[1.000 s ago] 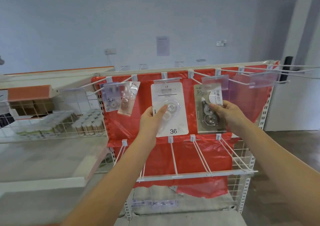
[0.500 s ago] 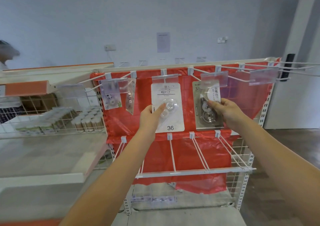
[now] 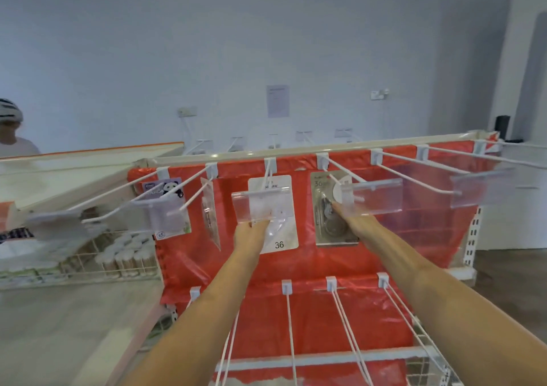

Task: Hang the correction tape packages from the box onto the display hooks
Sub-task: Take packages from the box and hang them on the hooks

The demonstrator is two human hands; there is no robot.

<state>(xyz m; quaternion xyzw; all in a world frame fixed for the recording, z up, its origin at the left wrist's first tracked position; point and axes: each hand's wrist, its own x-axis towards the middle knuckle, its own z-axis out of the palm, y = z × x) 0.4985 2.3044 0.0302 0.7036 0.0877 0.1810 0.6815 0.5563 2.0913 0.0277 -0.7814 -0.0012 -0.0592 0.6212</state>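
- Two bare forearms reach forward from the bottom of the view toward a display rack backed with a wrinkled red plastic sheet [image 3: 384,267].
- The left hand [image 3: 251,234] holds the lower left edge of a white card correction tape package printed "36" [image 3: 279,243]. Its fingers are curled onto the package, partly hidden behind a clear plastic price label holder [image 3: 260,206].
- The white package hangs against the red sheet on a white wire display hook [image 3: 269,172] in the top row.
- The right hand [image 3: 353,224] reaches to a grey correction tape package with a clear blister [image 3: 328,228], which hangs just right of the white one. The fingertips touch its front, but motion blur and a second clear label holder [image 3: 373,197] hide whether they grip it; I cannot tell.
- Left of the white package hang a panda-printed packet [image 3: 165,190] and a thin clear packet [image 3: 211,220].
- A lower row of bare white wire hooks [image 3: 288,326] juts toward the viewer.
- Far left, a wire basket [image 3: 88,267] holds pale cylindrical containers.
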